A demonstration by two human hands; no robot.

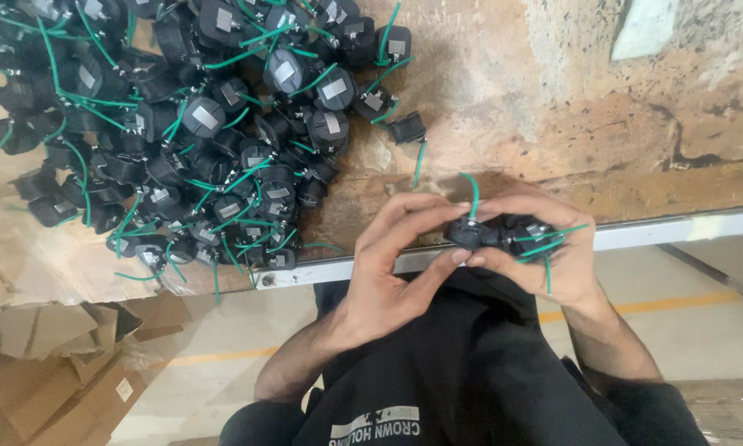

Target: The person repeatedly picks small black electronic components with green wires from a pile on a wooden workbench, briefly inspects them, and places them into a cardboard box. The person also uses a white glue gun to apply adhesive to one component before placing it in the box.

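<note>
Two hands are here, a left hand [392,264] and a right hand [553,252]. Between them they hold a few small black plugs [503,233], two or three, but the fingers hide part of them, so I cannot tell which. One big pile of black plugs [214,132] lies on one worn brown table [553,99]. It has far too many to count, dozens of them. Each plug I can see has a thin green wire [247,175]. One plug [408,128] sits just apart from the pile. Some brown cardboard boxes [49,363], at least two, lie on the floor.
</note>
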